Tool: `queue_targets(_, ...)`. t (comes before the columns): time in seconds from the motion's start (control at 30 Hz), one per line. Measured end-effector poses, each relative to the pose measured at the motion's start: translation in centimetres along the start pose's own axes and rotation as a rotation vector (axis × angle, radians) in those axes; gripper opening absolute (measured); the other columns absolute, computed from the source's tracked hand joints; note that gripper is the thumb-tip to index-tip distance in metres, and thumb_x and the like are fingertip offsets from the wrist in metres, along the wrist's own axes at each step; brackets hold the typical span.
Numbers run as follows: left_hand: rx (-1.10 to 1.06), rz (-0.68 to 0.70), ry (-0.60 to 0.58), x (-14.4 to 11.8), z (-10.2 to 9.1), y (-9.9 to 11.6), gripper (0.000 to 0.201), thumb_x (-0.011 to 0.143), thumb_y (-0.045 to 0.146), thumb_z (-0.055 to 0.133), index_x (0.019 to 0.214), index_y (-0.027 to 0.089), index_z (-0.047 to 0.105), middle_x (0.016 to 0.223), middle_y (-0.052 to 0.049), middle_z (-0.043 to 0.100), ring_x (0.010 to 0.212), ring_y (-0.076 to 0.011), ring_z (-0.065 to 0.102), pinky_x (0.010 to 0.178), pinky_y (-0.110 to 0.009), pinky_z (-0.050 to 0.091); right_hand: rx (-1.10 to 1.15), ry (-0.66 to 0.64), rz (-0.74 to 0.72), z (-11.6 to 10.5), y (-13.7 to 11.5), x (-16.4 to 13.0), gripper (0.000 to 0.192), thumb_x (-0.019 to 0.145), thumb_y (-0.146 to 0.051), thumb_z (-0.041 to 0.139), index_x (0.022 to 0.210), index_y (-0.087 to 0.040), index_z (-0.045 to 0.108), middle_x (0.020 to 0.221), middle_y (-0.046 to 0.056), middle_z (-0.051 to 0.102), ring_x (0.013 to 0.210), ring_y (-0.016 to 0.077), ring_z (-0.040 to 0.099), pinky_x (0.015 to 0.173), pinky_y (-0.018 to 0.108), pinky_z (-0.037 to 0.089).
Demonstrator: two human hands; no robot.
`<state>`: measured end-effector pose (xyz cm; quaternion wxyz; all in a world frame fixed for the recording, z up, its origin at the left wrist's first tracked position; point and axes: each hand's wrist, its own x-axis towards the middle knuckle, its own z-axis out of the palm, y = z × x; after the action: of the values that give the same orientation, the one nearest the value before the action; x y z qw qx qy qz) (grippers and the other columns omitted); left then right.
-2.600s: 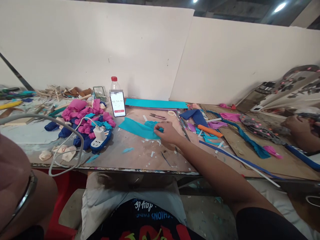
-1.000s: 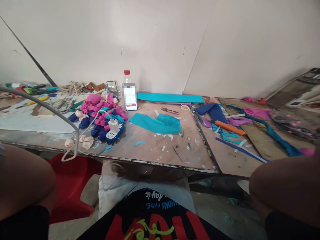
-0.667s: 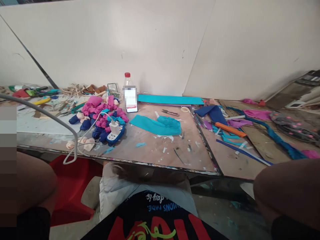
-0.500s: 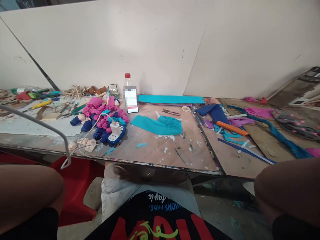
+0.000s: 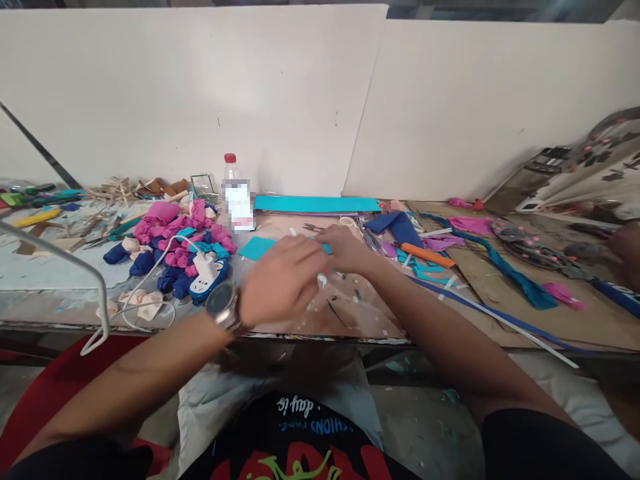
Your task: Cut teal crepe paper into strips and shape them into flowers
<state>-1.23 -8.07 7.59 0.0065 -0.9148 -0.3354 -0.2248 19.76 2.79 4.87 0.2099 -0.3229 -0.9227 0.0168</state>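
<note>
A turquoise crepe-paper strip [image 5: 257, 248] lies on the table, its middle and right part mostly covered by my hands. My left hand [image 5: 287, 277], with a watch [image 5: 223, 305] on the wrist, is over the strip, its fingers bent and smeared by motion. To the right of it, my right hand [image 5: 345, 250] is closed at the strip's right part, where a bit of turquoise shows between the hands. The right fingertips are hidden. Behind the hands lie small thread snips [image 5: 313, 228].
Pink and navy crepe-paper pieces [image 5: 173, 230] surround a power strip [image 5: 207, 280] on the left. A phone [image 5: 240, 207] leans on a bottle [image 5: 230, 163]. Turquoise sheets [image 5: 317, 204] lie along the wall. An orange cutter [image 5: 427, 255] and strips lie right. Another person's hand [image 5: 625, 248] shows far right.
Both my hands have come from outside the table area onto the turquoise strip. The view has turned to the right, bringing another person's hand in at the right edge.
</note>
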Motion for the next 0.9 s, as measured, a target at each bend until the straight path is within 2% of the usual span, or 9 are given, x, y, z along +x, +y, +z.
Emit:
queue_targets(0.07,0.027,-0.045,0.006,2.1,0.7,-1.8,0.033,0.091,0.014,0.047,0.116,0.016,0.067,0.119,-0.014,0.066,0.115,-0.0301,0.058,0.103,-0.050,0.046,-0.045,-0.075,0.028,1.6,0.8,-0.5,0.023,0.087,-0.036,0.068,0.098,-0.017,0.077,0.099,0.013,0.077,0.099,0.0315,0.067,0.090,0.042,0.043)
queue_targets(0.17,0.042,-0.104,-0.111,4.4,2.6,-5.8,0.030,0.086,0.020,0.053,0.112,0.016,0.069,0.116,-0.013,0.071,0.111,-0.0303,0.060,0.098,-0.046,0.045,-0.031,-0.130,0.060,2.3,0.7,-1.0,0.017,0.091,-0.029,0.063,0.091,-0.020,0.077,0.094,0.009,0.078,0.098,0.0291,0.067,0.091,0.041,0.038)
queue_targets(0.23,-0.008,-0.098,-0.217,4.9,3.8,-8.0,0.028,0.089,0.026,0.053,0.107,0.018,0.072,0.106,-0.011,0.074,0.103,-0.0278,0.063,0.091,-0.039,0.046,0.001,-0.119,0.044,2.4,0.6,-1.2,0.019,0.093,-0.026,0.060,0.087,-0.020,0.077,0.092,0.007,0.078,0.095,0.0268,0.068,0.091,0.040,0.036)
queue_targets(0.3,-0.057,-0.098,-0.266,4.7,4.5,-9.2,0.029,0.093,0.031,0.049,0.102,0.019,0.074,0.095,-0.008,0.075,0.088,-0.0232,0.065,0.078,-0.032,0.044,0.032,-0.089,0.030,2.5,0.6,-1.3,0.018,0.094,-0.027,0.061,0.089,-0.020,0.076,0.094,0.007,0.078,0.096,0.0262,0.068,0.093,0.040,0.036)
queue_targets(0.5,-0.115,-0.128,-0.205,3.2,5.3,-9.6,0.030,0.094,0.035,0.051,0.091,0.018,0.075,0.080,-0.005,0.074,0.069,-0.0167,0.058,0.064,-0.028,0.033,0.063,-0.009,0.026,3.0,0.9,-1.4,0.018,0.096,-0.031,0.060,0.097,-0.021,0.076,0.098,0.007,0.078,0.101,0.0266,0.068,0.100,0.044,0.031)
queue_targets(0.67,-0.198,-0.134,-0.154,2.8,6.0,-9.8,0.030,0.093,0.038,0.055,0.094,0.018,0.076,0.081,-0.004,0.075,0.068,-0.0148,0.058,0.064,-0.026,0.033,0.106,0.022,-0.013,3.4,0.9,-1.6,0.019,0.097,-0.029,0.057,0.091,-0.021,0.073,0.093,0.006,0.077,0.095,0.0238,0.068,0.099,0.043,0.031)
queue_targets(0.9,-0.247,-0.168,-0.120,2.7,6.0,-9.1,0.031,0.093,0.040,0.055,0.092,0.019,0.077,0.075,-0.003,0.073,0.064,-0.0138,0.057,0.064,-0.025,0.034,0.126,0.043,-0.020,3.7,0.7,-1.7,0.017,0.095,-0.027,0.054,0.089,-0.020,0.067,0.095,0.006,0.076,0.089,0.0220,0.066,0.096,0.040,0.033)
